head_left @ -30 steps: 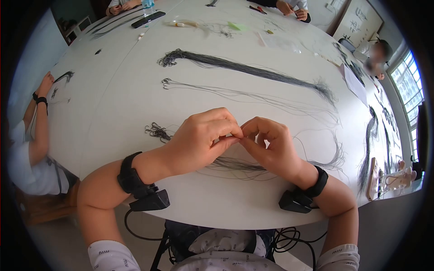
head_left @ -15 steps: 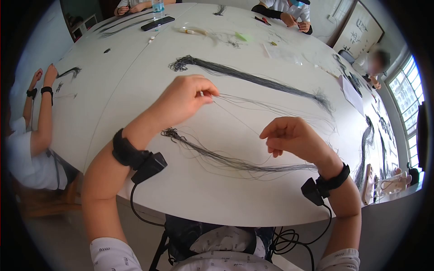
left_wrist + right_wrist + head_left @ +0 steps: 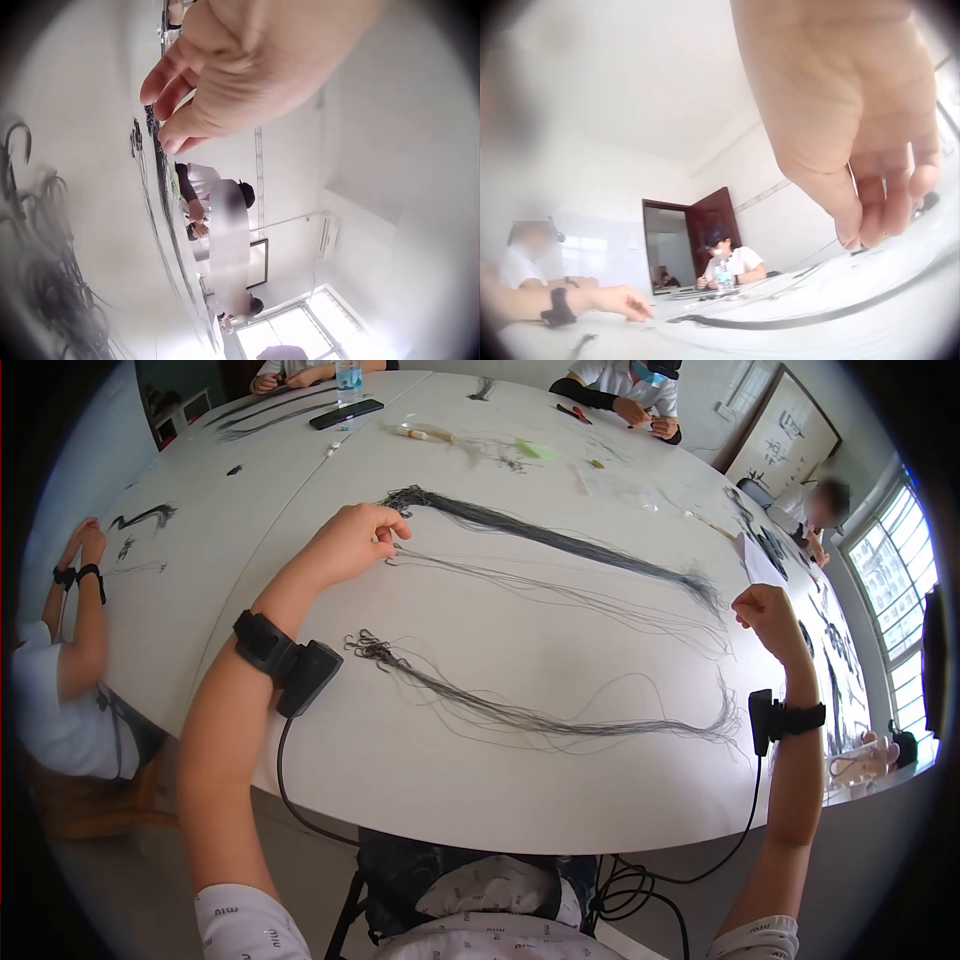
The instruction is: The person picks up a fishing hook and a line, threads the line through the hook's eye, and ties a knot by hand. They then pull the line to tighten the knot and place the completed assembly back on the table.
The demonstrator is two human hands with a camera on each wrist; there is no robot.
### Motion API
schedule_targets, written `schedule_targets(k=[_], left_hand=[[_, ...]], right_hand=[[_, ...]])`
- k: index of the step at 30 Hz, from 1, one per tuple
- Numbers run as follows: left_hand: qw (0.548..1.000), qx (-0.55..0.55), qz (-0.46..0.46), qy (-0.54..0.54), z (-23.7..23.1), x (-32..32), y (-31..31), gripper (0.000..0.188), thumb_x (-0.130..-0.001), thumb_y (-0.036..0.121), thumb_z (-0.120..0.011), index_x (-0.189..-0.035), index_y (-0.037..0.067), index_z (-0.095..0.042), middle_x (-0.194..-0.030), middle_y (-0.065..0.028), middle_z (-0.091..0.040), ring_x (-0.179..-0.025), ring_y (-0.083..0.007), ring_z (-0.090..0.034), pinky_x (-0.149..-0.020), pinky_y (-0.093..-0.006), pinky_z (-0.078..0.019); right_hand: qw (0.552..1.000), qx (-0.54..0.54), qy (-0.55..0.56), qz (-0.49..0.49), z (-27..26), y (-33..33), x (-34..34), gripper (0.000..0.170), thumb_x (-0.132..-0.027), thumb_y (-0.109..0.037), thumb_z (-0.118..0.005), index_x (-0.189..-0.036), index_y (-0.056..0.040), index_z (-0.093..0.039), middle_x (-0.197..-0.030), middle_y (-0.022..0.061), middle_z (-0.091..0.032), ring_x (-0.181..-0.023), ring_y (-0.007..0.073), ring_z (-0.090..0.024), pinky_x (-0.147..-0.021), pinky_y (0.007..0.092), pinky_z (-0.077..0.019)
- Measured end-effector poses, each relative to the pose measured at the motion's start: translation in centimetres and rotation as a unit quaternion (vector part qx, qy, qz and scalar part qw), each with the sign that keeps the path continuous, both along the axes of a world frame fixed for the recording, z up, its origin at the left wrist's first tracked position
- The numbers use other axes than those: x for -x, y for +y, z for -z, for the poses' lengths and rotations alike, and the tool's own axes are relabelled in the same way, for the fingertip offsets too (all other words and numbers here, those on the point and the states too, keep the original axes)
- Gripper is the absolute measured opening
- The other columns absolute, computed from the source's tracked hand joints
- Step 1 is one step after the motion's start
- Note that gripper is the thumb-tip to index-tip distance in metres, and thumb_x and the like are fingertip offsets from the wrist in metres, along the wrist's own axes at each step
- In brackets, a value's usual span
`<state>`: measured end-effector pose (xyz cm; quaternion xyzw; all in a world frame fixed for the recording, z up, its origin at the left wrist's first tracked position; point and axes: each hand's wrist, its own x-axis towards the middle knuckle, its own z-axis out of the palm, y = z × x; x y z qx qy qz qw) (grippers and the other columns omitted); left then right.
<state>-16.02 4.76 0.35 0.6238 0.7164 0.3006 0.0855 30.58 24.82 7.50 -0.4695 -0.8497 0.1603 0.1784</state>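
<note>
Three dark bundles of lines with hooks lie across the white table. My left hand is over the hook end of the thin middle bundle, its thumb and finger pinching a line's end; the fingers mostly hide that end. In the left wrist view the left hand has its fingertips low by the bundles. At the right, my right hand is raised with curled fingers, its tips pinching a fine line that runs left in the right wrist view. The near bundle and the thick far bundle lie untouched.
A phone and a bottle stand or lie at the far left. Scissors-like red tool, clear plastic and papers are farther back. Other people sit around the table; cables hang by the near edge.
From close together, my hands have moved far apart, the left toward the hook ends at the upper left, the right out to the right. The near bundle is now uncovered.
</note>
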Motion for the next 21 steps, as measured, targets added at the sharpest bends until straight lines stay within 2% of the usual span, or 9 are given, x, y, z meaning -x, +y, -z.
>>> schedule_targets(k=[2,3,7,10,13,16,18,20,21], left_hand=[[1.0,0.006,-0.005,0.004,0.3,0.2,0.0,0.02,-0.075,-0.002,-0.064,-0.094,0.002,-0.066,-0.073,-0.0079,-0.063,-0.069,-0.0177,-0.062,-0.066,-0.0297,-0.0483],[1.0,0.012,-0.01,0.008,0.4,0.2,0.0,0.021,-0.074,-0.003,-0.063,-0.094,0.002,-0.065,-0.073,-0.0081,-0.063,-0.069,-0.018,-0.062,-0.066,-0.0299,-0.0483],[0.999,0.032,-0.011,0.014,0.0,-0.1,-0.1,0.022,-0.074,-0.005,-0.061,-0.095,0.002,-0.065,-0.073,-0.0084,-0.064,-0.069,-0.0184,-0.063,-0.066,-0.0302,-0.0486],[1.0,0.024,0.002,0.017,0.0,0.0,-0.2,0.022,-0.074,-0.005,-0.061,-0.095,0.002,-0.065,-0.073,-0.0087,-0.064,-0.069,-0.0188,-0.063,-0.066,-0.0301,-0.0489],[1.0,0.02,-0.004,0.003,-0.1,-0.1,-0.2,0.022,-0.074,-0.005,-0.061,-0.095,0.001,-0.064,-0.071,-0.0086,-0.064,-0.067,-0.0193,-0.063,-0.065,-0.0301,-0.049],[0.998,0.053,-0.022,-0.005,-0.5,-0.2,-0.2,0.022,-0.074,-0.002,-0.064,-0.095,0.002,-0.065,-0.076,-0.0088,-0.064,-0.074,-0.0203,-0.063,-0.069,-0.0307,-0.0495],[0.995,0.059,-0.044,0.072,-1.0,-0.7,-0.5,0.025,-0.074,0.003,-0.068,-0.098,0.005,-0.065,-0.09,-0.0095,-0.061,-0.088,-0.0221,-0.061,-0.077,-0.0322,-0.0488],[0.996,0.049,-0.034,0.065,-0.6,-0.4,-0.5,0.026,-0.074,0.006,-0.07,-0.099,0.006,-0.065,-0.096,-0.0097,-0.059,-0.093,-0.023,-0.059,-0.081,-0.0329,-0.0478],[0.997,0.039,-0.022,0.058,-0.3,-0.2,-0.4,0.028,-0.073,0.008,-0.072,-0.1,0.008,-0.065,-0.102,-0.0098,-0.057,-0.098,-0.0239,-0.057,-0.084,-0.0336,-0.0469]], right_hand=[[0.998,-0.02,-0.054,0.03,0.9,0.8,-1.2,0.009,-0.076,-0.003,-0.064,-0.077,0.0053,-0.063,-0.064,0.0095,-0.061,-0.061,0.0137,-0.058,-0.056,0.0264,-0.0454],[0.994,-0.062,-0.089,0.019,1.5,1.0,-1.7,0.008,-0.074,-0.003,-0.066,-0.076,0.0045,-0.064,-0.066,0.0126,-0.062,-0.062,0.0188,-0.06,-0.058,0.0304,-0.0472],[0.989,-0.077,-0.128,0.021,3.2,1.0,-2.3,0.008,-0.073,-0.004,-0.066,-0.078,0.003,-0.066,-0.07,0.0157,-0.064,-0.067,0.026,-0.064,-0.063,0.0338,-0.0496],[0.989,-0.073,-0.127,0.017,4.3,1.3,-2.5,0.008,-0.074,-0.004,-0.066,-0.077,0.0028,-0.066,-0.071,0.0162,-0.065,-0.067,0.0262,-0.064,-0.063,0.0339,-0.0502],[0.989,-0.077,-0.128,0.003,4.6,1.1,-2.0,0.011,-0.074,-0.006,-0.065,-0.083,0.0009,-0.066,-0.081,0.0146,-0.065,-0.08,0.0269,-0.063,-0.071,0.0349,-0.0496],[0.988,-0.093,-0.117,-0.042,4.2,-0.4,0.1,0.018,-0.075,-0.008,-0.066,-0.092,-0.0014,-0.065,-0.092,0.012,-0.064,-0.089,0.0269,-0.06,-0.078,0.0356,-0.0479],[0.989,-0.082,-0.108,-0.061,3.6,-2.0,2.0,0.023,-0.075,-0.009,-0.067,-0.097,-0.0028,-0.064,-0.098,0.0106,-0.063,-0.093,0.0267,-0.059,-0.081,0.0359,-0.047],[0.986,-0.065,-0.108,-0.111,3.3,-3.5,3.8,0.037,-0.074,-0.015,-0.072,-0.107,-0.0042,-0.061,-0.106,0.0099,-0.06,-0.1,0.0265,-0.056,-0.086,0.0365,-0.0447],[0.986,-0.065,-0.108,-0.112,3.6,-3.8,4.3,0.037,-0.074,-0.015,-0.072,-0.107,-0.0042,-0.061,-0.106,0.0099,-0.06,-0.1,0.0265,-0.056,-0.086,0.0365,-0.0447]])
